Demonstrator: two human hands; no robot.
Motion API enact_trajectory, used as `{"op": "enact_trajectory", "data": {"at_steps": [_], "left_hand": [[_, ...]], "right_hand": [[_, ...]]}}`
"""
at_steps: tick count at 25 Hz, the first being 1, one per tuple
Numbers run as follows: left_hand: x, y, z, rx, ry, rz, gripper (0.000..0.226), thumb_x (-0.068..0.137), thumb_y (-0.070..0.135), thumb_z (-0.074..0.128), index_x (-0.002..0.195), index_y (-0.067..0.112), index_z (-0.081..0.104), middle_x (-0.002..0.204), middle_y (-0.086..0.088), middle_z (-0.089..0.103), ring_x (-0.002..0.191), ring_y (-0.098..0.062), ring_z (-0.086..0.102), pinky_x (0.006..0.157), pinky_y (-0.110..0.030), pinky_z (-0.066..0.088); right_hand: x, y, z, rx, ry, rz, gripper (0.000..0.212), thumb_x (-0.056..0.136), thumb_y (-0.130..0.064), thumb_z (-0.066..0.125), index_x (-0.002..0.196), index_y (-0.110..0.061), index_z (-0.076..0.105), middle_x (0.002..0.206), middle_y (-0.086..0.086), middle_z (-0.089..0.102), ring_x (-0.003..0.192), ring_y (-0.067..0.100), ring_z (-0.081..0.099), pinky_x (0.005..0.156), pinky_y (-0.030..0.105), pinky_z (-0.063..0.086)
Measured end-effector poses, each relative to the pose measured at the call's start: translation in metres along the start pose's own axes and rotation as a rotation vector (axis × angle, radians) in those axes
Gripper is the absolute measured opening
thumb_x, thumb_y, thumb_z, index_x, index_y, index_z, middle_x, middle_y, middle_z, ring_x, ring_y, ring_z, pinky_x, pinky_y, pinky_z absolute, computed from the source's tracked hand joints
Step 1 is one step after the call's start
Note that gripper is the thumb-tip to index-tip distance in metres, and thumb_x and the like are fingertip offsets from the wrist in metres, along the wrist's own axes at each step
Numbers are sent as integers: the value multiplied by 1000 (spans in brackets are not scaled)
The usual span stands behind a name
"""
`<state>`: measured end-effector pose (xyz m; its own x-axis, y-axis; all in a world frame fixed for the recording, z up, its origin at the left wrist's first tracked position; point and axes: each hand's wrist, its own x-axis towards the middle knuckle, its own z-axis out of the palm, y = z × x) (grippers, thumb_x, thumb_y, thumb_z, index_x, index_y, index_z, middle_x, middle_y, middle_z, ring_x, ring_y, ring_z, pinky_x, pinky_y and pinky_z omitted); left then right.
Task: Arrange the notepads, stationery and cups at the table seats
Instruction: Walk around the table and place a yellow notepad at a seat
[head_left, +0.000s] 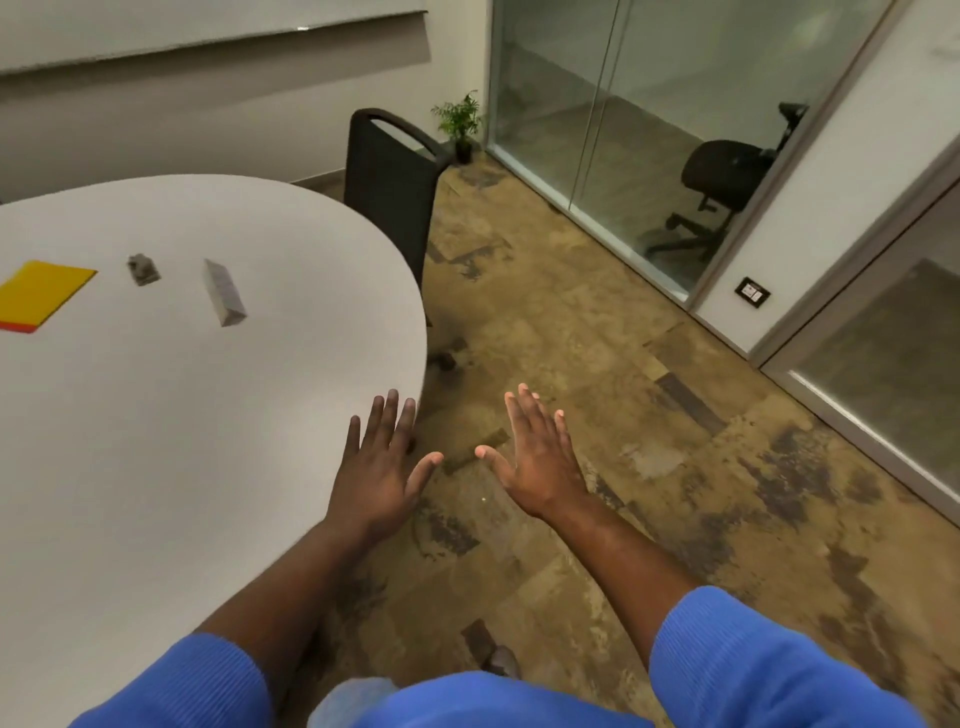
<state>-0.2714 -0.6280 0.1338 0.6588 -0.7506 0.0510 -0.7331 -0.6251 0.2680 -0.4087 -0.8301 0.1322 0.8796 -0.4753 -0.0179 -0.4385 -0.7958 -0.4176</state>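
By the table, left hand and right hand spread empty fingers; yellow notepad, probably, lies cropped.

Flat on the white table, far out at nine o'clock: yellow notepad, red strip along the near edge, cut off by the frame. Just at its three o'clock, small grey lump, blurred. Further toward three o'clock, apart, long grey wedge-shaped block, lying on its side.

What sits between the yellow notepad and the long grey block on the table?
One small grey lump, touching neither the notepad nor the block; head view.
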Motion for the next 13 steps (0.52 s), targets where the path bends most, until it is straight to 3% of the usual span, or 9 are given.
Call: {"op": "enact_trajectory", "data": {"at_steps": [7,13], "left_hand": [[111,30,6,15,14,50,81,99,71,14,163,23,2,170,1,-10,156,-14,-15,128,-48,2],[266,35,37,-30,16,63,82,101,69,20,163,19,1,170,0,-10,156,-14,-16,128,-42,-1]], "right_hand": [[78,58,-31,0,21,30,88,97,-72,34,163,-24,1,170,-2,-12,156,14,-10,127,46,-6],[212,112,-42,-74,12,-5,90,97,-73,32,163,-22,-1,170,-2,-15,156,15,-12,127,47,-6]]}}
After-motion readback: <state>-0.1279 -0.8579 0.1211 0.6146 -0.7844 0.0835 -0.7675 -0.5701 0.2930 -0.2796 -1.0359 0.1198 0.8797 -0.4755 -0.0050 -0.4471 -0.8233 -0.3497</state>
